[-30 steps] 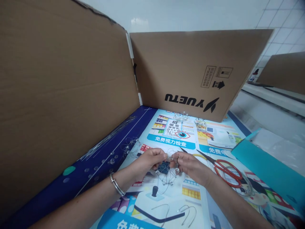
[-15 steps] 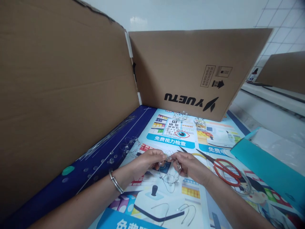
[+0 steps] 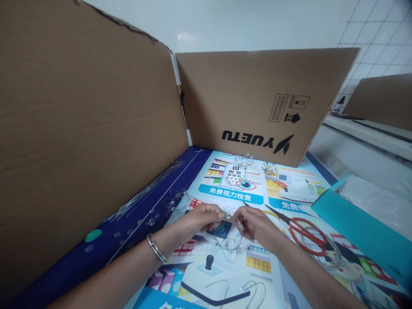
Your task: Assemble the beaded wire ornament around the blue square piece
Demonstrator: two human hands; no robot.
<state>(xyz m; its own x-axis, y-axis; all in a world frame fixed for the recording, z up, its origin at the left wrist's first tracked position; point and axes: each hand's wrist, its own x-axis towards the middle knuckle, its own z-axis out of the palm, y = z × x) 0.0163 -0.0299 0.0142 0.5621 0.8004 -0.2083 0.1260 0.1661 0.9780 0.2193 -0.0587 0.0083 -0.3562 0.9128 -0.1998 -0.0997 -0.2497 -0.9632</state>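
Note:
A loop of thin wire strung with clear beads (image 3: pixel 229 243) hangs between my two hands above the printed sheet. My left hand (image 3: pixel 206 216) pinches the wire at the loop's upper left, thumb and forefinger together. At the upper right, my right hand (image 3: pixel 252 222) grips the same beaded wire beside a clear bead (image 3: pixel 240 226). A small gap lies between the fingertips of both hands. Bent pieces of wire (image 3: pixel 255 292) lie on the sheet nearer to me. Another tangle of beaded wire (image 3: pixel 176 201) rests beyond my left hand.
Red-handled scissors (image 3: pixel 307 236) and a roll of clear tape (image 3: pixel 336 253) lie right of my right hand. A teal box (image 3: pixel 360 231) stands farther right. Loose beads (image 3: pixel 151 222) and straight wires (image 3: pixel 144 189) lie left. Cardboard panels (image 3: pixel 257 94) wall the back and left.
My right hand has drawn slightly away from my left, so the gap between the fingertips is wider. Both hands still hold the beaded wire. The view has tilted a little.

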